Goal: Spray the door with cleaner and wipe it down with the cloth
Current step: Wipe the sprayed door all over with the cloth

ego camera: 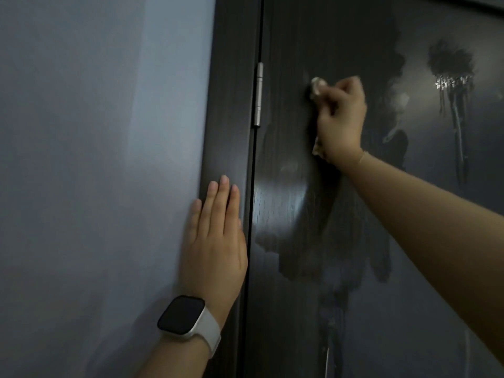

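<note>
One cloth (317, 87), bunched in the right hand (341, 118), presses the upright door (381, 241); left hand (215, 241) flat, fingers straight, on the frame (231, 105).

Showing here: one door (354, 268), one hinge (259, 94), one cloth (317, 87), two hands, one watch (182, 315), one wall (95, 132)

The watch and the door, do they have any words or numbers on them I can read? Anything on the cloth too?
There are none to read.
watch: its screen is dark and blank, no numbers.
door: only wet streaks and foamy cleaner, no words or signs.
hinge: plain metal, no marking that can be made out.
cloth: mostly hidden in the right hand and blurred, no label seen.
</note>
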